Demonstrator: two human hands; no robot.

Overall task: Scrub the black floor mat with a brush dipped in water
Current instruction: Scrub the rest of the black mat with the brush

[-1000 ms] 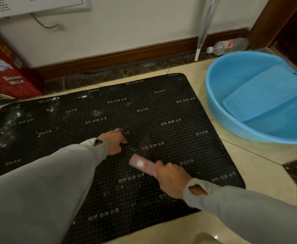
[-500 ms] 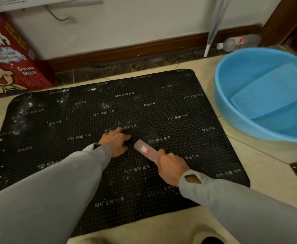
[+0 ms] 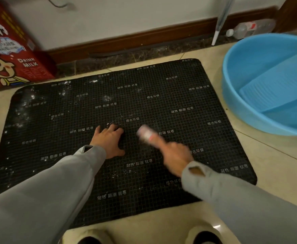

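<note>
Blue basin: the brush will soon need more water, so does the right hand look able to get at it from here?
Probably yes. The blue basin sits open-topped beside the mat, on the right hand's side, with nothing between them.

1 mat (image 3: 161,95), 1 brush (image 3: 145,133), 1 basin (image 3: 235,95), 2 hands.

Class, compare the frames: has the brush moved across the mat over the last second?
Yes. The brush has slid forward, away from the person, closing on the white print on the black floor mat.
</note>
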